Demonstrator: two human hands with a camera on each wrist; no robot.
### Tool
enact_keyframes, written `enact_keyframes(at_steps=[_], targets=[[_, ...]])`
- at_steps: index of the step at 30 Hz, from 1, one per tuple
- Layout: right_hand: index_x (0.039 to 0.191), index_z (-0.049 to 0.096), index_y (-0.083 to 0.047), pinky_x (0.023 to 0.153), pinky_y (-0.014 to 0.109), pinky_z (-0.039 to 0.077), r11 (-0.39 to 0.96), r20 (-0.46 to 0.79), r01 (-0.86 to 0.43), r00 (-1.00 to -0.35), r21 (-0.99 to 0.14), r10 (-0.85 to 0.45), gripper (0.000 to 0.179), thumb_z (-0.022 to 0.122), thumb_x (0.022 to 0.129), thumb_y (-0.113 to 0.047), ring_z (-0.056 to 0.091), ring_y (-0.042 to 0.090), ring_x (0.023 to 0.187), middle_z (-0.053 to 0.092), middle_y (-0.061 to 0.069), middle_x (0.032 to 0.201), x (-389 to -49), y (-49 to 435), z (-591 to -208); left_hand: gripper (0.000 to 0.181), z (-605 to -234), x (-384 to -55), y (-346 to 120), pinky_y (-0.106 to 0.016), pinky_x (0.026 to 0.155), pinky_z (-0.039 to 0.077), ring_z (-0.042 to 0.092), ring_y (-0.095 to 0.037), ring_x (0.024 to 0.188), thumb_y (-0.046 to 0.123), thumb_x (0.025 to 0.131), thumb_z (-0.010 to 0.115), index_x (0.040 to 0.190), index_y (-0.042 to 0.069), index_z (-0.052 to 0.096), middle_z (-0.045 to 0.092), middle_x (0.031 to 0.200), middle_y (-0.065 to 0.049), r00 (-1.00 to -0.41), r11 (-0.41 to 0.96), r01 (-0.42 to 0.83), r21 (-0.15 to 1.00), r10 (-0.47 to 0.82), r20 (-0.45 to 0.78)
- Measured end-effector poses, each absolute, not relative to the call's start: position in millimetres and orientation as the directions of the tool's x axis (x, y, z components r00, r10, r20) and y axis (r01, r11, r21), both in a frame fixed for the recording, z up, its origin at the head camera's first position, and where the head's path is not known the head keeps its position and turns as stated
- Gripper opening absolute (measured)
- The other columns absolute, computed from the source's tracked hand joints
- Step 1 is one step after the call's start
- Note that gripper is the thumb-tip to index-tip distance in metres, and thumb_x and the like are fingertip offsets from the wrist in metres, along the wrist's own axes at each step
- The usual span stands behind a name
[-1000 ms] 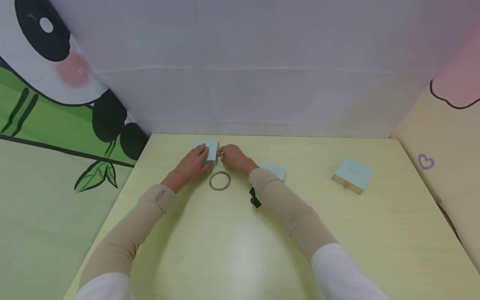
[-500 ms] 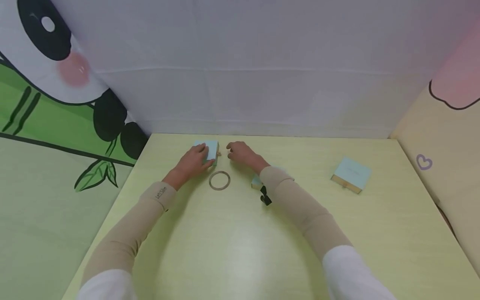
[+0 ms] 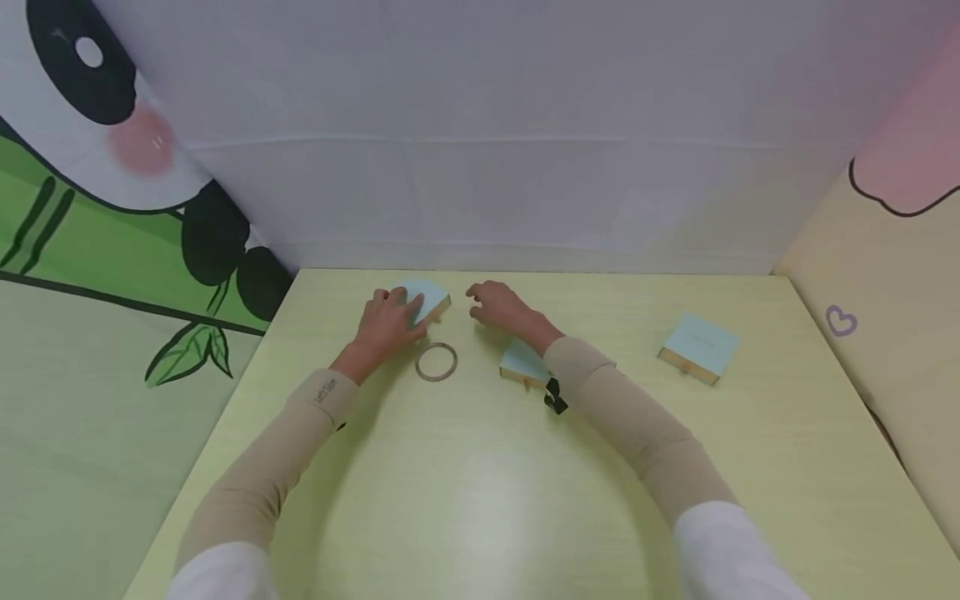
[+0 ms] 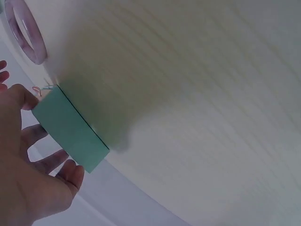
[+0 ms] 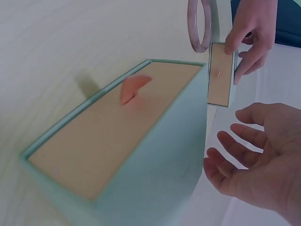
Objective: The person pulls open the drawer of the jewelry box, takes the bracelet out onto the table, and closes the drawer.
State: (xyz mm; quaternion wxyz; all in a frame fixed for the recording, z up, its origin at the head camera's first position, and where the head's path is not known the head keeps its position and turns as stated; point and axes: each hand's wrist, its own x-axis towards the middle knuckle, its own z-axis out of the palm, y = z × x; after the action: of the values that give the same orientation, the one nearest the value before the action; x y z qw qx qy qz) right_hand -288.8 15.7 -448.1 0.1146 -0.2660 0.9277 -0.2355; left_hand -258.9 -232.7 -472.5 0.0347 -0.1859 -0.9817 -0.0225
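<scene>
My left hand [image 3: 386, 321] grips a small light-blue drawer box [image 3: 429, 298] at the back left of the table. In the left wrist view the thumb and fingers lie around the box's teal side [image 4: 70, 129], and a small ribbon tab [image 4: 37, 90] sticks out at its end. The right wrist view shows its tan drawer front [image 5: 220, 75] turned this way. To the right of this box, my right hand [image 3: 504, 307] hovers with loosely bent fingers, holding nothing. A pinkish-brown bangle [image 3: 437, 380] lies just in front of the left hand.
A second light-blue box [image 3: 522, 360] with an orange tab sits below the right forearm, partly covered by the sleeve. Farther right is a third such box [image 3: 701, 342]. A white cloth wall [image 3: 525, 200] rises behind the pale table [image 3: 465, 467].
My right hand has released the tab on the left box and moved right. The left hand has since turned that box so its drawer front faces more toward the front right.
</scene>
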Motion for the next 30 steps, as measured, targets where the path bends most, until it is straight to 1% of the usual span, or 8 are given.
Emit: enact_keyframes(at_steps=[3,4,10,15,18,21,25,30], targets=[[0.142,0.055,0.002,0.101,0.038,0.05,0.731,-0.088,-0.442,-0.823,-0.52,-0.561,0.042,0.051,0.102,-0.011,0.059,0.031,0.123,0.062,0.02,0.132,-284,21,-448,0.054,-474,-256,-234,-0.061,0.094,0.048,0.044,-0.052,0.125,0.03,0.101,0.059,0.15,0.009,0.05,0.045,0.144,-0.028,-0.919,0.917,0.392,0.068,0.387,0.083],[0.145,0.052,0.003,0.104,0.041,0.048,0.74,-0.117,-0.423,-0.824,-0.524,-0.554,0.043,0.051,0.103,-0.011,0.056,0.032,0.127,0.06,0.021,0.136,-281,22,-446,0.053,-474,-255,-235,-0.061,0.095,0.048,0.045,-0.051,0.125,0.026,0.1,0.059,0.15,0.009,0.051,0.045,0.144,-0.029,-0.912,0.909,0.408,0.085,0.401,0.09],[0.145,0.052,0.002,0.104,0.041,0.048,0.757,-0.093,-0.451,-0.829,-0.472,-0.552,0.042,0.05,0.104,-0.011,0.056,0.032,0.126,0.059,0.02,0.135,-272,28,-448,0.051,-471,-248,-234,-0.059,0.107,0.044,0.042,-0.052,0.133,0.007,0.097,0.062,0.147,0.001,0.053,0.044,0.149,-0.032,-0.87,0.847,0.493,0.197,0.486,0.088],[0.144,0.053,0.002,0.104,0.043,0.048,0.752,-0.076,-0.481,-0.819,-0.45,-0.569,0.042,0.053,0.104,-0.011,0.056,0.033,0.125,0.058,0.021,0.135,-269,33,-446,0.059,-470,-242,-230,-0.057,0.115,0.036,0.033,-0.049,0.144,0.018,0.1,0.064,0.15,-0.005,0.044,0.034,0.155,-0.033,-0.85,0.818,0.514,0.258,0.527,0.021],[0.144,0.053,0.001,0.104,0.043,0.048,0.749,-0.072,-0.492,-0.813,-0.444,-0.577,0.042,0.054,0.104,-0.012,0.056,0.034,0.125,0.058,0.021,0.136,-268,35,-445,0.067,-472,-240,-228,-0.056,0.116,0.034,0.027,-0.047,0.148,0.027,0.1,0.066,0.153,-0.005,0.038,0.029,0.159,-0.031,-0.839,0.812,0.525,0.255,0.544,-0.005],[0.144,0.053,0.001,0.104,0.044,0.048,0.744,-0.063,-0.505,-0.808,-0.437,-0.586,0.042,0.055,0.104,-0.012,0.056,0.034,0.125,0.057,0.021,0.137,-267,36,-444,0.071,-476,-237,-228,-0.055,0.116,0.035,0.026,-0.046,0.149,0.029,0.1,0.068,0.154,-0.005,0.037,0.027,0.16,-0.03,-0.837,0.813,0.533,0.234,0.547,0.003],[0.142,0.055,0.002,0.107,0.045,0.045,0.74,-0.042,-0.53,-0.801,-0.413,-0.597,0.041,0.055,0.103,-0.011,0.057,0.036,0.124,0.058,0.022,0.136,-265,37,-443,0.065,-480,-237,-227,-0.054,0.114,0.038,0.032,-0.046,0.146,0.022,0.098,0.07,0.151,-0.005,0.043,0.034,0.157,-0.031,-0.842,0.821,0.537,0.195,0.536,0.061],[0.143,0.055,0.0,0.11,0.046,0.043,0.754,-0.059,-0.506,-0.813,-0.418,-0.579,0.041,0.055,0.103,-0.01,0.053,0.037,0.127,0.055,0.021,0.14,-262,40,-442,0.06,-482,-242,-229,-0.053,0.108,0.045,0.042,-0.045,0.141,0.017,0.097,0.072,0.148,-0.003,0.048,0.041,0.153,-0.029,-0.849,0.835,0.528,0.151,0.518,0.103]])
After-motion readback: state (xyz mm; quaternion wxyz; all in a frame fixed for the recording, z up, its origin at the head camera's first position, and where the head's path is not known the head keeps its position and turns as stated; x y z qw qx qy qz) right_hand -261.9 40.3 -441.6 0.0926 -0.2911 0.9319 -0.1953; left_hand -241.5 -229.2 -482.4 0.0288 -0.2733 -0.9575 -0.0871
